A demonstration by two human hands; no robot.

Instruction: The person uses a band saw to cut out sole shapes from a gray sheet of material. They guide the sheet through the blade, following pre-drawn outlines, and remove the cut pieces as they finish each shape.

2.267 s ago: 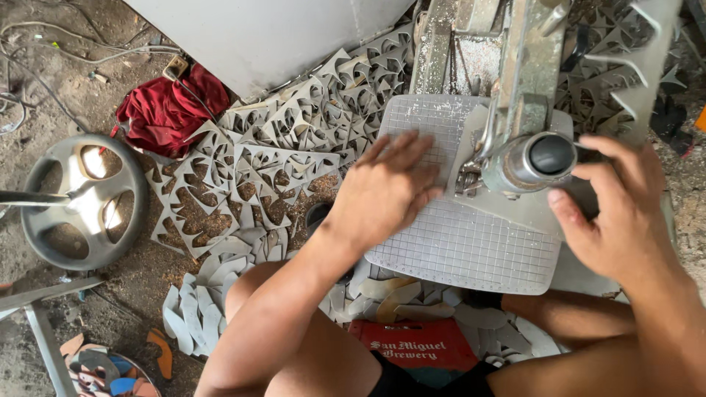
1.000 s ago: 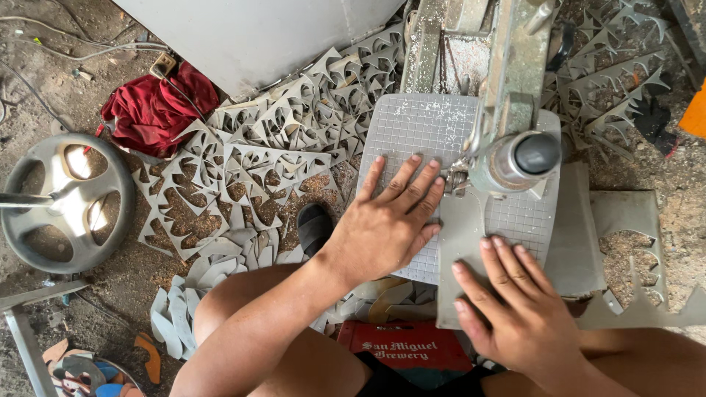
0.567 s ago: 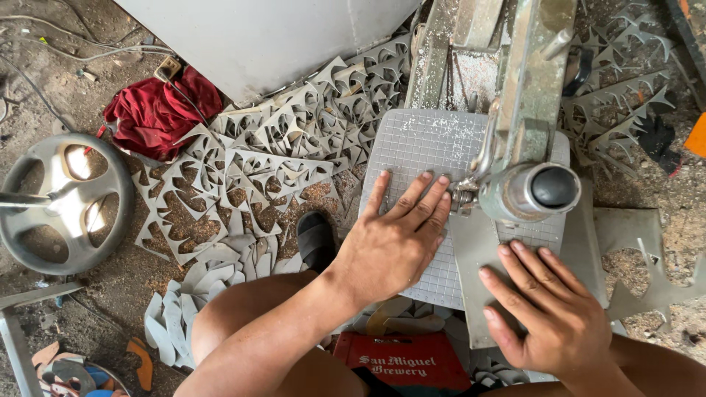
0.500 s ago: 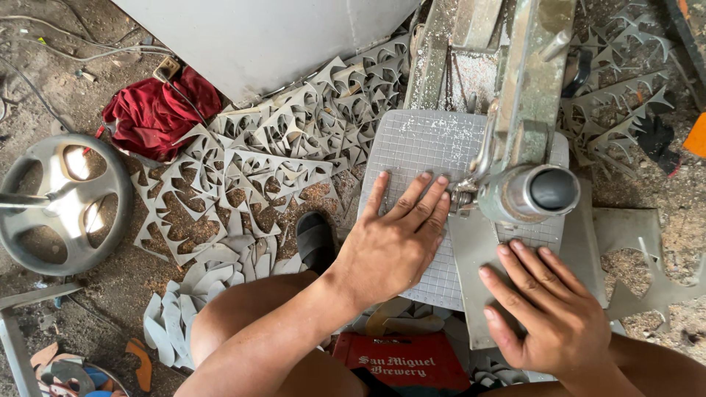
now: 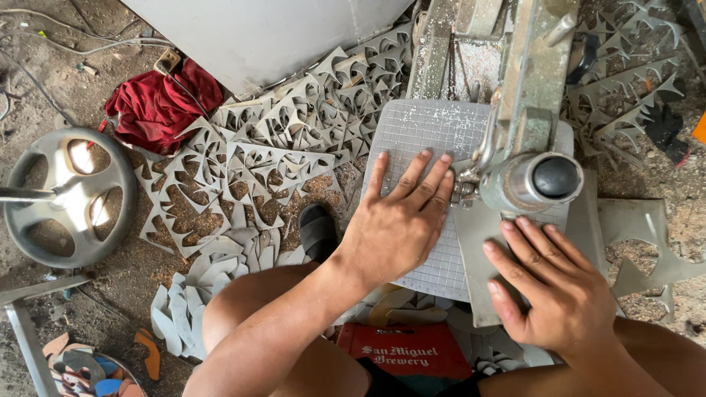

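Down at the saw table (image 5: 412, 125), both hands lie flat and open, fingers spread, gripping nothing. The left hand (image 5: 397, 224) presses on the gridded white sheet (image 5: 423, 140) covering the table, its fingertips just beside the blade area. The right hand (image 5: 559, 290) presses a plain grey panel (image 5: 482, 242) that lies over the gridded sheet, directly below the machine's round grey motor head (image 5: 533, 180). A red crate (image 5: 404, 353) sits under the table between the knees; its inside is hidden. Left of the table, grey cut-out offcuts (image 5: 243, 162) pile on the dirt floor beside a red cloth (image 5: 154, 106) and a round metal wheel (image 5: 66, 195).
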